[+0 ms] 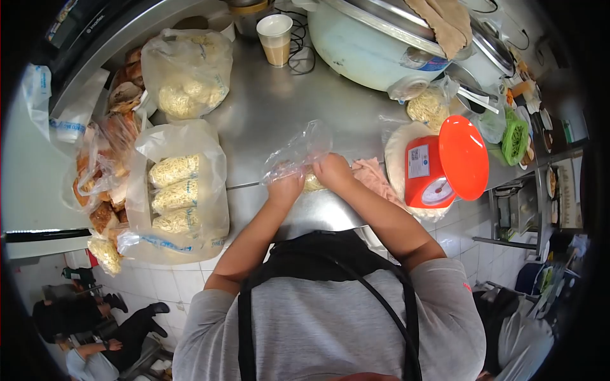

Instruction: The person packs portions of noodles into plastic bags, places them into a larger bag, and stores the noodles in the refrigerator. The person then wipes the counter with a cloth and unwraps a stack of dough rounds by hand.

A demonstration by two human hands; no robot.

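Note:
My left hand (286, 187) and my right hand (333, 171) are closed on a clear plastic bag (311, 140) at the table's front edge. Its loose, crumpled end spreads out beyond my fingers. Pale yellow contents (312, 183), perhaps shreds or noodles, show between my hands; my fingers partly hide them. A pink cloth (370, 178) lies beside my right wrist. Farther right, a red dial scale (424, 170) with a round red pan (464, 160) stands on the table.
At left, an open plastic bag (181, 136) holds several packed yellow portions, with another filled bag (187, 73) behind. A paper cup (276, 40) and a large lidded tub (362, 47) stand at the back. Other people (121, 340) are at lower left and right.

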